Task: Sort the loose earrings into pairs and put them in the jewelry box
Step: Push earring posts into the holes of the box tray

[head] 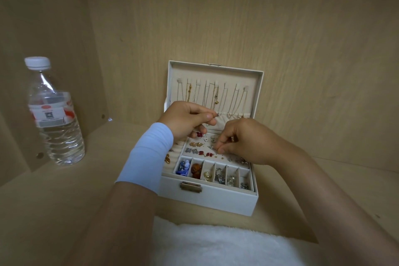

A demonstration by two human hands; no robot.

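Observation:
A white jewelry box (216, 198) stands open on the wooden shelf, its lid upright with several thin necklaces (216, 97) hanging inside. My left hand (185, 120) hovers over the back left of the tray and pinches a small silver earring between thumb and forefinger. My right hand (244, 140) reaches down into the cream tray and pinches a small silver earring (211, 147) lying there. Around it lie loose earrings: a red one (199, 135), an amber pair (195, 144), silver and red ones (201, 153). The front compartments (213, 174) hold several sorted pieces.
A clear plastic water bottle (54, 114) with a white cap stands at the left, near the side wall. A white fluffy cloth (216, 244) lies at the front edge, just before the box. Wooden walls close in behind and to the left.

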